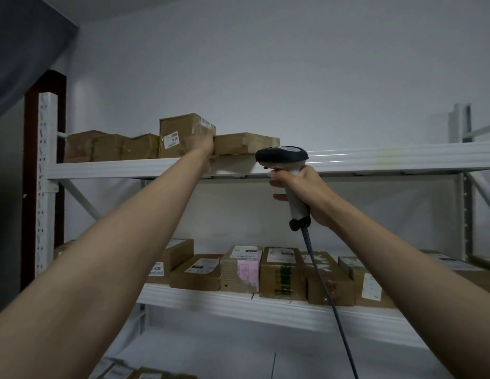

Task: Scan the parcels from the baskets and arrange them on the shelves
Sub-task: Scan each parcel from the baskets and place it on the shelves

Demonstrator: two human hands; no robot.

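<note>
A big white metal shelf rack (347, 160) fills the view. Brown cardboard parcels (282, 274) sit in a row on the lower shelf at 6 o'clock. At 11 o'clock, the left hand (206, 150) holds a boxy cardboard parcel (183, 135) on the top shelf. The right hand (306, 192) wraps around a smooth barcode scanner (284, 160) with a thin cable (328, 302).
</note>
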